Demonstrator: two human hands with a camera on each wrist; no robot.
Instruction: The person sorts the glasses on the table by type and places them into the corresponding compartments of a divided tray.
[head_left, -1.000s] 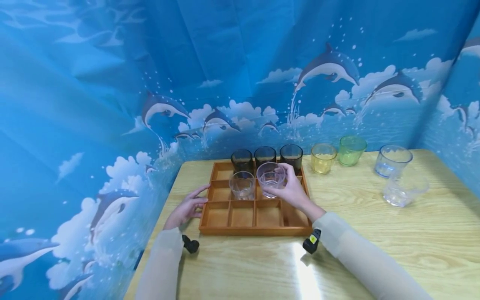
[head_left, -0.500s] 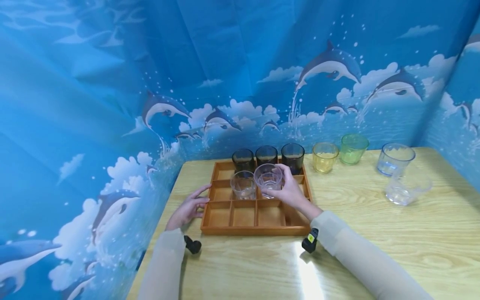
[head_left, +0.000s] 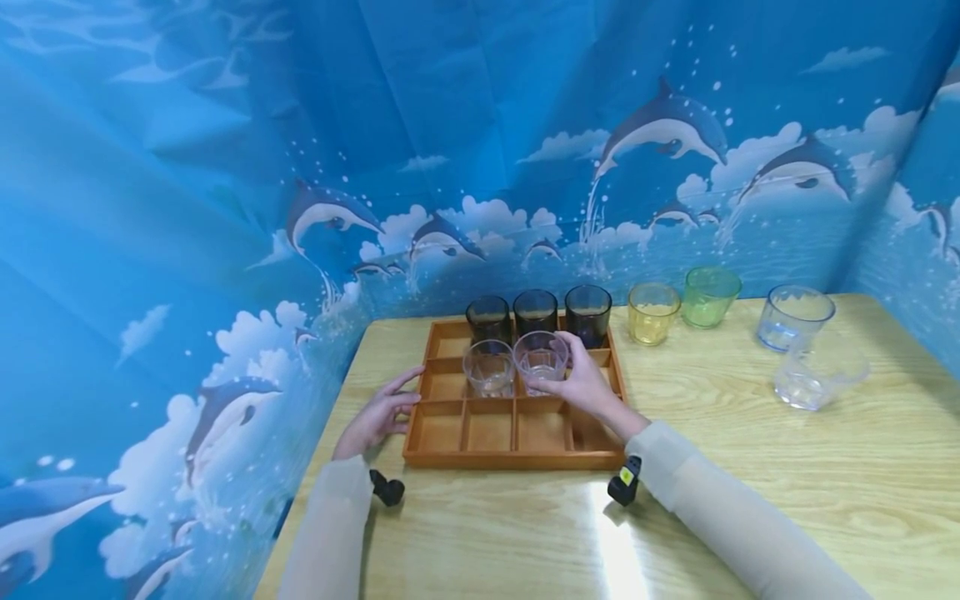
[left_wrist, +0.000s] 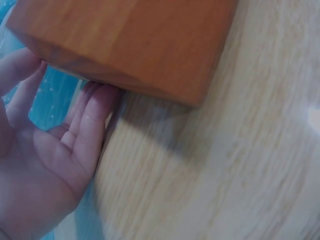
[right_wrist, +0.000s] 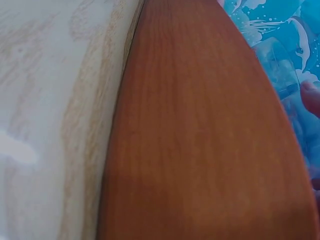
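My right hand (head_left: pixel 588 383) grips a clear glass (head_left: pixel 542 367) by its side, thumb in front and fingers behind. The glass stands upright at the middle row of a wooden compartment tray (head_left: pixel 517 460), beside another clear glass (head_left: pixel 489 371) on its left. My left hand (head_left: pixel 378 421) touches the tray's left side with extended fingers; in the left wrist view its fingertips (left_wrist: pixel 105 95) meet the tray's wall (left_wrist: pixel 130 45). Only a bit of the right hand's fingers (right_wrist: pixel 311 97) shows in the right wrist view, past the tray's wall (right_wrist: pixel 200 130).
Three dark glasses (head_left: pixel 536 310) stand along the tray's back row. Right of the tray, on the wooden table (head_left: pixel 712 433), are a yellow glass (head_left: pixel 652 315), a green glass (head_left: pixel 710 297), a blue glass (head_left: pixel 793 318) and a tilted clear glass (head_left: pixel 806 383). A dolphin-print curtain (head_left: pixel 480 125) hangs behind.
The held clear glass shifts slightly left, then settles a little back to the right and lower beside the other clear glass. The left hand stays at the tray's side.
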